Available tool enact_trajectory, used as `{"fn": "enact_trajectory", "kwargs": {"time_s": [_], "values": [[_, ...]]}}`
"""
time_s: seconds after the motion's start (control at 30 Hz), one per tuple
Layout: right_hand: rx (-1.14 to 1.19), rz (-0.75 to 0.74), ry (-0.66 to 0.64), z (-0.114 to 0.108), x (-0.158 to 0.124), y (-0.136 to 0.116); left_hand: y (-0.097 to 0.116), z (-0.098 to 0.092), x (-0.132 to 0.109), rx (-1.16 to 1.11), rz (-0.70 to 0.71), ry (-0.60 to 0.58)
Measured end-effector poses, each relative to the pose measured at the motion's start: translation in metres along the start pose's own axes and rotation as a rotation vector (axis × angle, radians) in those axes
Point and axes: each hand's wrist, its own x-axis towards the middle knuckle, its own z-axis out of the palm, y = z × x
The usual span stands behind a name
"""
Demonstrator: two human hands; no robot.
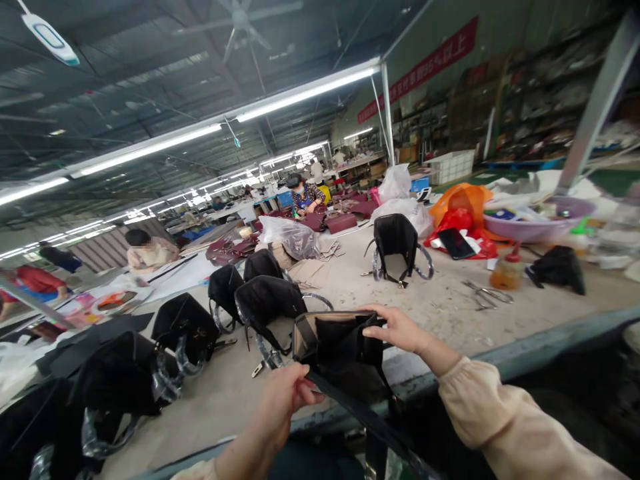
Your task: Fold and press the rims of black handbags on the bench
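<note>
A black handbag point(350, 360) is held at the table's front edge, its mouth turned up so the tan and black inside shows. My left hand point(287, 393) pinches the near left rim, where a black strap runs down to the right. The right rim is gripped by my right hand point(395, 328), with the thumb over the edge and fingers behind it. Just beyond stands another black handbag point(273, 300) with plastic-wrapped handles. A further black bag point(395, 243) sits upright at the back of the table.
Several black bags point(120, 367) line the table on the left. Scissors point(487, 295), a bottle of amber liquid point(507, 270), a phone point(456, 244) and a purple basin point(540, 223) lie to the right. Co-workers sit beyond, near maroon pieces point(345, 221).
</note>
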Motion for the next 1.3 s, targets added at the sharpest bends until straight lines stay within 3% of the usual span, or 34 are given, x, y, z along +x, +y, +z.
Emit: {"fn": "enact_trajectory", "kwargs": {"time_s": [0.1, 0.2, 0.3, 0.4, 0.5, 0.63, 0.77, 0.93, 1.07, 1.3], "values": [[0.021, 0.009, 0.027, 0.001, 0.001, 0.001, 0.008, -0.008, 0.002, 0.264, -0.011, -0.084], [0.056, -0.009, 0.023, 0.002, 0.005, 0.001, 0.027, -0.02, -0.002, 0.701, -0.02, -0.118], [0.1, -0.039, -0.013, 0.002, 0.011, 0.002, 0.054, -0.02, -0.014, 1.315, 0.131, -0.007], [0.14, -0.053, -0.034, 0.001, 0.017, 0.007, 0.078, 0.0, -0.025, 1.751, 0.396, 0.173], [0.187, -0.044, -0.03, 0.0, 0.021, 0.014, 0.087, 0.034, -0.021, 1.792, 0.56, 0.107], [0.213, -0.048, -0.075, -0.005, 0.027, 0.019, 0.077, 0.077, 0.008, 1.788, 0.713, -0.045], [0.207, -0.157, -0.174, -0.011, 0.031, 0.02, 0.062, 0.098, 0.037, 1.885, 0.764, -0.082], [0.279, -0.263, -0.246, -0.013, 0.033, 0.024, 0.056, 0.09, 0.051, 1.858, 0.815, -0.187], [0.327, -0.22, -0.29, -0.011, 0.034, 0.026, 0.062, 0.072, 0.053, 1.768, 0.797, -0.152], [0.301, -0.154, -0.222, -0.002, 0.036, 0.024, 0.069, 0.046, 0.059, 1.754, 0.786, -0.128]]}}
